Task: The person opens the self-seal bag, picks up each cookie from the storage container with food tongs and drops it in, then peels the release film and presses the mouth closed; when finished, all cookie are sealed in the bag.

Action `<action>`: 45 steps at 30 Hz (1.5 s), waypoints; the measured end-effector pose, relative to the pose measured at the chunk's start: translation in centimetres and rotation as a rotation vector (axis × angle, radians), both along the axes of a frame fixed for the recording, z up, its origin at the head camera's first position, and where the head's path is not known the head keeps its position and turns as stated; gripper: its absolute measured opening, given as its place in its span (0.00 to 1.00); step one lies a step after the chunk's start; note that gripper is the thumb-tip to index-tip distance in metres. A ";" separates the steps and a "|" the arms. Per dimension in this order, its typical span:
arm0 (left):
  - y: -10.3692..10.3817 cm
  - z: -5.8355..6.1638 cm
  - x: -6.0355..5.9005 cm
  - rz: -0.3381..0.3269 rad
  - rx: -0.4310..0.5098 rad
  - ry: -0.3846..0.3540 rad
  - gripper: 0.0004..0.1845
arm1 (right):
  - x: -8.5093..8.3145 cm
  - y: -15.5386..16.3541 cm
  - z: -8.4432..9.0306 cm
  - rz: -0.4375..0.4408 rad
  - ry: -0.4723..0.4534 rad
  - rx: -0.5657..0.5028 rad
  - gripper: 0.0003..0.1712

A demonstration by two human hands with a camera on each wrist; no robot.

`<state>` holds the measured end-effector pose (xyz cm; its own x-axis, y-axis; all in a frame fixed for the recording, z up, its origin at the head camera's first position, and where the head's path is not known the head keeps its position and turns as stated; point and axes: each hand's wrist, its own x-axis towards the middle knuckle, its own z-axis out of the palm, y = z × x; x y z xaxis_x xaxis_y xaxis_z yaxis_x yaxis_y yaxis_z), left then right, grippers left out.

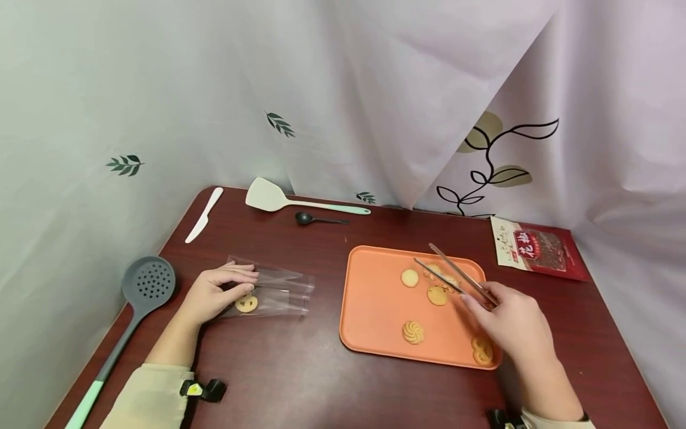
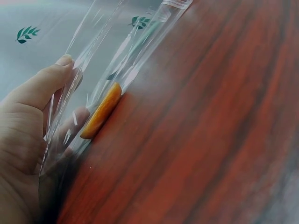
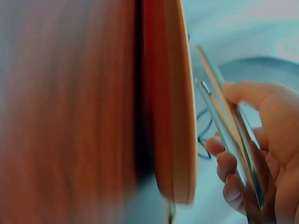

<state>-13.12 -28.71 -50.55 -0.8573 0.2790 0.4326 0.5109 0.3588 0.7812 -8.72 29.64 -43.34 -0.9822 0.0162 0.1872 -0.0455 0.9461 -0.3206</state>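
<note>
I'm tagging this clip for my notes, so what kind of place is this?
Probably a makeshift tabletop set, not a real kitchen: a dark red wooden table hemmed in by draped leaf-print curtains, with an orange tray of cookies and utensils such as a spatula laid out.

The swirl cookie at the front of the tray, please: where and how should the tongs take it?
Grip the swirl cookie across its round edges, tongs coming from above. It lies flat and alone on the tray, so probably both sides are free for the tips.
</note>
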 end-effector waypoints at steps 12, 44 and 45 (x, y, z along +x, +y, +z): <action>0.0 0.0 0.1 -0.003 -0.011 0.007 0.16 | 0.1 3.3 0.6 0.040 -0.113 0.000 0.27; -0.1 -0.2 -0.1 -0.012 -0.015 -0.009 0.17 | -0.1 3.0 0.1 0.128 -0.164 0.072 0.28; -0.1 -0.2 -0.1 -0.012 -0.016 -0.010 0.17 | -0.1 2.9 0.1 0.131 -0.169 0.076 0.28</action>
<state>-13.21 -28.81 -50.77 -0.8584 0.2957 0.4190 0.5070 0.3652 0.7808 -8.79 32.57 -43.24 -0.9925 -0.1210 0.0159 -0.1210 0.9573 -0.2625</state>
